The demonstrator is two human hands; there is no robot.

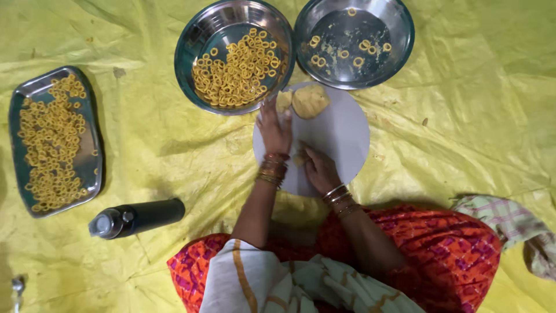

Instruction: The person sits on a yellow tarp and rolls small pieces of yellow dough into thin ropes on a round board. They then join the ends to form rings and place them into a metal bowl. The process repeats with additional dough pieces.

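A round white board [341, 136] lies on the yellow sheet in front of me. A lump of yellow dough [310, 101] rests at its far edge, with a smaller piece [283, 100] beside it. My left hand [274, 130] lies flat on the board, fingers stretched toward the smaller piece. My right hand [319, 168] presses a small bit of dough [299, 158] against the board. Both wrists wear bangles.
Two steel bowls stand beyond the board: the left bowl [191, 40] holds many small dough rings, the right bowl [399, 46] holds several. A steel tray [92, 168] of rings lies at far left. A dark bottle [139, 217] lies near my knee. A checked cloth [504, 217] is at right.
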